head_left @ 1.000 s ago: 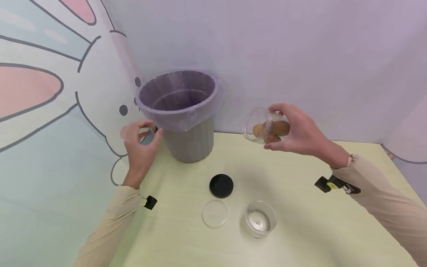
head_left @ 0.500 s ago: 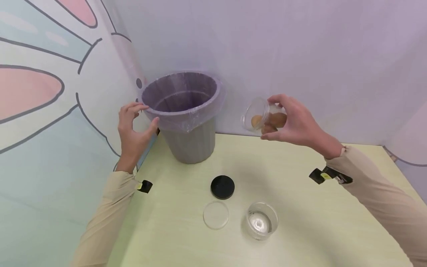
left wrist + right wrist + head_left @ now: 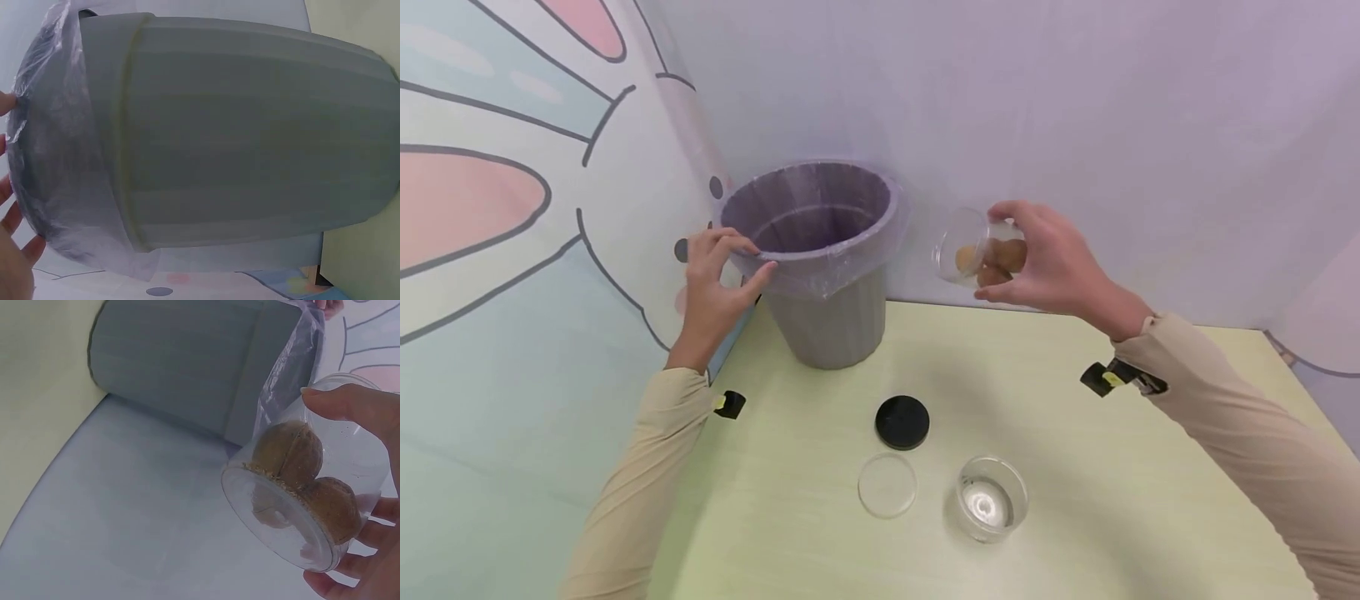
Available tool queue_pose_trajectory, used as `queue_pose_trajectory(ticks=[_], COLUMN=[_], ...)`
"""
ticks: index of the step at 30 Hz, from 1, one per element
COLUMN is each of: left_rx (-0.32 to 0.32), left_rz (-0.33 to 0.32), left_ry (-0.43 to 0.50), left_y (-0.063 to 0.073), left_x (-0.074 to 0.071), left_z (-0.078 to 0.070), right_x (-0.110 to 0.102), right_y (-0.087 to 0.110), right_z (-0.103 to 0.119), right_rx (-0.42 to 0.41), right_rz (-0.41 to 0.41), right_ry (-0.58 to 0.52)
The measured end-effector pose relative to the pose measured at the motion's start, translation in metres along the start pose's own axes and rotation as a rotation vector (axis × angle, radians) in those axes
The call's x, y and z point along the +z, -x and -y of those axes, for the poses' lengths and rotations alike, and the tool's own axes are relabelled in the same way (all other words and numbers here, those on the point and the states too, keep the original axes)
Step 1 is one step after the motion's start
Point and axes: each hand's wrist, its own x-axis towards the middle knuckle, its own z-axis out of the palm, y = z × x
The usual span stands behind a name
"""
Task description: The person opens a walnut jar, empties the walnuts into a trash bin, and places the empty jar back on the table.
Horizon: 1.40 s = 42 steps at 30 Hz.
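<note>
My right hand (image 3: 1060,262) grips a clear plastic jar (image 3: 369,450), tilted on its side with its uncovered mouth toward the trash can. Brown, seamed nuts like walnuts (image 3: 287,453) lie inside, with crumbs near the jar's base. The grey trash can (image 3: 831,329), lined with a thin clear bag (image 3: 823,275), stands to the left, apart from the jar. At its near-left rim is my left hand (image 3: 711,279), fingers and thumb curved about the bag-covered edge. In the left wrist view its fingertips (image 3: 34,247) touch the rim.
On the pale table (image 3: 775,500) lie a black round lid (image 3: 902,422) and a clear disc (image 3: 887,485). A clear round tub (image 3: 992,500) stands to their right. A printed wall (image 3: 497,400) closes off the left, a plain wall (image 3: 1075,108) the back.
My left hand has come up from beside the trash can to its rim. The right hand has carried the jar slightly up and left, toward the can; the nuts stay inside.
</note>
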Motion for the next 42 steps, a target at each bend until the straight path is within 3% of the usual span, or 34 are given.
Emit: queue_pose_trajectory(ticks=[13, 26, 42], left_rx=[0.023, -0.033, -0.018], left_rz=[-0.001, 0.022, 0.023], left_ry=[0.002, -0.002, 0.006], left_y=[0.001, 0.001, 0.001], left_x=[0.005, 0.004, 0.003], left_z=[-0.005, -0.001, -0.002], right_x=[0.002, 0.008, 0.014], right_y=[-0.025, -0.052, -0.074], right_z=[0.004, 0.01, 0.016], right_rx=[-0.091, -0.171, -0.34], right_rz=[-0.002, -0.045, -0.167], right_ry=[0.068, 0.183, 0.308])
